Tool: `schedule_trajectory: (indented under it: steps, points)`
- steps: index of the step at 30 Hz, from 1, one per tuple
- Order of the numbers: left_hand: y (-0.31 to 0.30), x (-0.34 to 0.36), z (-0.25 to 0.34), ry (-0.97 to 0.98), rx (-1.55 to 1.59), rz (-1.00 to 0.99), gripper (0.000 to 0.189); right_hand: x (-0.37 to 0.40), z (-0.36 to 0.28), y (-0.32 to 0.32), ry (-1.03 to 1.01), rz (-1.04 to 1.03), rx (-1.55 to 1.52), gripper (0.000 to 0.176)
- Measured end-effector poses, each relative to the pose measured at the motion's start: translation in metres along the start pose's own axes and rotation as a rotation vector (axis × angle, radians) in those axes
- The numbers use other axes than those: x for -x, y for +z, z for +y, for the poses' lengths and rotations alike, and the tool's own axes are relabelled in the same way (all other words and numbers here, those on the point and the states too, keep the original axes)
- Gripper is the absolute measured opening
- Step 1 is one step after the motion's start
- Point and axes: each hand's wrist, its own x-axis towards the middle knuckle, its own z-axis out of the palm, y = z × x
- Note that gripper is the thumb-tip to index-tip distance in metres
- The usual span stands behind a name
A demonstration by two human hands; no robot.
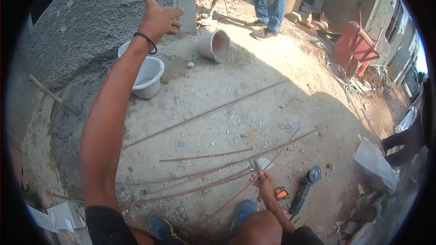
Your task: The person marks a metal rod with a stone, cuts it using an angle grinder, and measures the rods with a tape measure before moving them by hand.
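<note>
My left hand is raised at the upper left with thumb and a finger stretched out, holding nothing, in front of the rough wall. Low in the view, my right hand is closed round a thin steel rod that slants up to the right. Just above that hand lies a small grey block, beside several long rods on the ground. An orange and black tape measure is right of the hand, and an angle grinder lies beyond it.
Buckets stand by the wall; another bucket lies tipped. A person in jeans stands at the top. A red wheelbarrow leans at the right, above a plastic sack. Another rod crosses the ground.
</note>
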Motion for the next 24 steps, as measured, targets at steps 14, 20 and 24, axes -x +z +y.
schedule_trajectory:
  steps: [14, 20, 24]
  points:
    - [-0.087, 0.188, -0.079, 0.151, -0.966, -0.948, 0.040, 0.018, 0.068, 0.081, 0.135, -0.173, -0.112, 0.018]
    - [-0.172, 0.336, -0.193, -0.533, -0.906, -1.303, 0.038, 0.063, 0.074, 0.065, 0.203, -0.280, 0.145, 0.020]
    - [-0.219, 0.464, -0.235, -0.865, -0.980, -0.886, 0.032, 0.079, 0.070, 0.044, 0.241, -0.247, 0.393, 0.019]
